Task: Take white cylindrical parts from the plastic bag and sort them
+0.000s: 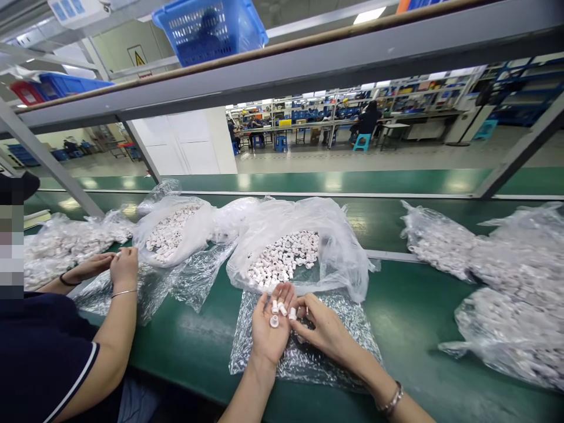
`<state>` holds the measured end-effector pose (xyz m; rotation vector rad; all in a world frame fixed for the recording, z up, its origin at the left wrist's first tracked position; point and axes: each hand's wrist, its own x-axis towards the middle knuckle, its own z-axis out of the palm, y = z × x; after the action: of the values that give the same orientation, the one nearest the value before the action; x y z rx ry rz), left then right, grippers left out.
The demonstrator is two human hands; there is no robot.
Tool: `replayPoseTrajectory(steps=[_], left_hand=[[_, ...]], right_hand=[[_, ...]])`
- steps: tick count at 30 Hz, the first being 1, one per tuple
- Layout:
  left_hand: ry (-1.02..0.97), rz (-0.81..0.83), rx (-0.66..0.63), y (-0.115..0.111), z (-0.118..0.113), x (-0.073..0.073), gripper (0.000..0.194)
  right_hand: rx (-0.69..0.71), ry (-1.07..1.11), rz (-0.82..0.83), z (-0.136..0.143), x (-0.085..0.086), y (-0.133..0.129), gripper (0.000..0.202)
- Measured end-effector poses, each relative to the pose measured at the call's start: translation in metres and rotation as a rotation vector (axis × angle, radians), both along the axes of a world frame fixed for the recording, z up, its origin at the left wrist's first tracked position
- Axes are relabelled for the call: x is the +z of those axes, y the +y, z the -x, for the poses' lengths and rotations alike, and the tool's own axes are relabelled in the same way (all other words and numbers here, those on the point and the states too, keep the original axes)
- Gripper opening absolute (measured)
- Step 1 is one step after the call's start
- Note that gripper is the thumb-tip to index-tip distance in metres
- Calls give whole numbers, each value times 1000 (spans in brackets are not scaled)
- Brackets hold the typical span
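Observation:
Palm up, my left hand (268, 342) carries several small white plastic fittings (274, 321), short and tubular with a wider collar. My right hand (326, 330) is closed beside it, with thumb and fingers pinching one white fitting (292, 314) at the edge of the left palm. Just beyond both hands lies an opened plastic bag (343, 258) with a heap of the same fittings (286, 252) inside. Under my hands, a crinkled clear plastic bag (247, 346) lies flat on the green bench (194, 341).
To the left a co-worker's hands (123, 267) work near another open bag (202, 226) of fittings. Filled clear bags (511, 305) stand at the right, and another (70, 241) at the far left. A shelf beam (282, 64) crosses overhead, bearing a blue basket (211, 29).

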<state>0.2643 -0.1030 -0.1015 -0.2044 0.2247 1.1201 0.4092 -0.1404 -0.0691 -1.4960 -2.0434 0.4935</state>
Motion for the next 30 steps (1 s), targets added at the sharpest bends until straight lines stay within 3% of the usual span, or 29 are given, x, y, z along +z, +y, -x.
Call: replayPoseTrajectory(steps=[8, 12, 17, 22, 30], left_hand=[[-33, 0, 24, 2, 5, 0, 41], [5, -71, -53, 0, 2, -1, 40], [61, -121, -152, -4, -3, 1, 38], [29, -124, -181, -5, -4, 0, 40], [7, -22, -5, -2, 3, 1, 42]], right_hand=[[-63, -250, -43, -16, -12, 7, 21], [-22, -197, -97, -11, -8, 6, 17], [67, -100, -89, -3, -5, 2, 27], [92, -105, -122, -5, -7, 2, 19], [-65, -226, -149, -15, -6, 7, 14]])
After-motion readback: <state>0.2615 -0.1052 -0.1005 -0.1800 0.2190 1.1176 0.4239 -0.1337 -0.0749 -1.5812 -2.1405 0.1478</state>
